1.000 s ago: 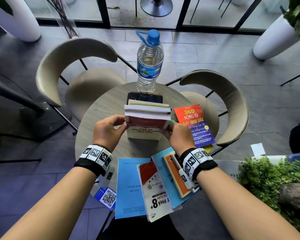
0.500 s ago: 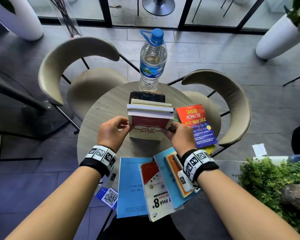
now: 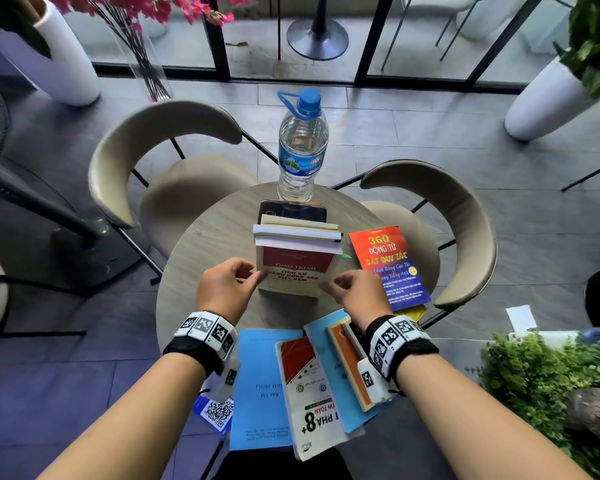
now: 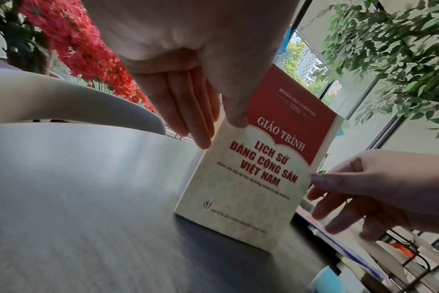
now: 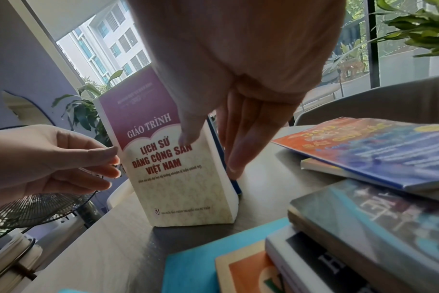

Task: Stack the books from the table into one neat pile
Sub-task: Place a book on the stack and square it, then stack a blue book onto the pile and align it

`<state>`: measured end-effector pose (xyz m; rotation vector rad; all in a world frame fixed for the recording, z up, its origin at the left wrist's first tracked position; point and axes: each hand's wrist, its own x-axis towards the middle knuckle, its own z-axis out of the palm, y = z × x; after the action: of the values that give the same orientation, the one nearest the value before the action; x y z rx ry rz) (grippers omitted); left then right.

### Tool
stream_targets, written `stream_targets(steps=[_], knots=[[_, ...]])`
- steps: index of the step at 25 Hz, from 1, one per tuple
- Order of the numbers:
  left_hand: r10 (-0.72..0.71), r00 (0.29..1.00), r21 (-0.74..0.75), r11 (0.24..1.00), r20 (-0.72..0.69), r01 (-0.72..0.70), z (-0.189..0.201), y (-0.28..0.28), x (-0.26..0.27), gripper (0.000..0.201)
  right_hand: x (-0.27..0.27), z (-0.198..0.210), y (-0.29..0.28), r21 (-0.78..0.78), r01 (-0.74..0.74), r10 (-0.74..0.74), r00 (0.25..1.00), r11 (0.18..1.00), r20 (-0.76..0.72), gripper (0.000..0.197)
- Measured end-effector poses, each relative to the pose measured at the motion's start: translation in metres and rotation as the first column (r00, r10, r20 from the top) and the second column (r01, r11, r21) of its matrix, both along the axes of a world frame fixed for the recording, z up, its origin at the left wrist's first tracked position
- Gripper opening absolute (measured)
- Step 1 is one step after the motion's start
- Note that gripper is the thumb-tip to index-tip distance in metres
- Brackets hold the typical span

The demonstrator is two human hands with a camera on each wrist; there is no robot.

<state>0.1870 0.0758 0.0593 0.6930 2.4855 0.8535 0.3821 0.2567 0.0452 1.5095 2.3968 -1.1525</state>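
Observation:
A red-and-cream book (image 3: 297, 271) (image 4: 251, 178) (image 5: 178, 178) stands tilted on its bottom edge on the round table (image 3: 205, 244), with two more books pressed behind it. My left hand (image 3: 253, 273) (image 4: 219, 132) lays straight fingers along its left side, thumb on the cover. My right hand (image 3: 329, 285) (image 5: 211, 154) does the same on the right side. A red-and-blue "360" book (image 3: 388, 265) (image 5: 364, 146) lies flat to the right on a yellow one (image 3: 414, 311). At the near edge lie a blue booklet (image 3: 264, 386), a white "8+" book (image 3: 309, 396) and an orange book (image 3: 347, 368).
A water bottle (image 3: 302, 147) stands at the table's far edge, with a dark phone (image 3: 291, 211) just behind the upright books. Two beige chairs (image 3: 153, 161) (image 3: 465, 230) flank the table. A QR card (image 3: 217, 412) hangs off the near left edge. A plant (image 3: 541, 393) is at my right.
Both hands have slid down and back from the books' upper sides to their lower edges. The grip has loosened to straight fingers. The upright books stay in place.

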Motion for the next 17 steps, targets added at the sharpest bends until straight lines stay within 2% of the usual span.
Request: stream_targets(steps=[4,9,11,14,17], knots=[[-0.061,0.995,-0.004,0.998,0.081,0.062,0.015,-0.004,0.010,0.037,0.006,0.024,-0.002,-0.126,-0.227,0.245,0.958,0.966,0.152,0.044],[-0.175,0.973,0.002,0.984,0.153,0.177,0.031,-0.018,0.032,0.052,0.011,0.061,-0.014,-0.193,-0.491,0.523,0.833,0.849,0.181,0.044],[-0.173,0.970,-0.001,0.984,0.170,0.176,0.035,-0.027,0.042,0.051,0.011,0.065,-0.020,-0.206,-0.528,0.561,0.810,0.824,0.170,0.040],[-0.135,0.973,-0.035,0.989,0.188,0.144,0.036,-0.046,0.059,0.053,0.012,0.058,-0.034,-0.251,-0.522,0.555,0.828,0.815,0.082,0.036],[-0.063,0.974,-0.094,0.992,0.217,0.085,0.022,-0.072,0.075,0.060,0.015,0.049,-0.050,-0.196,-0.552,0.571,0.819,0.811,0.058,0.034]])
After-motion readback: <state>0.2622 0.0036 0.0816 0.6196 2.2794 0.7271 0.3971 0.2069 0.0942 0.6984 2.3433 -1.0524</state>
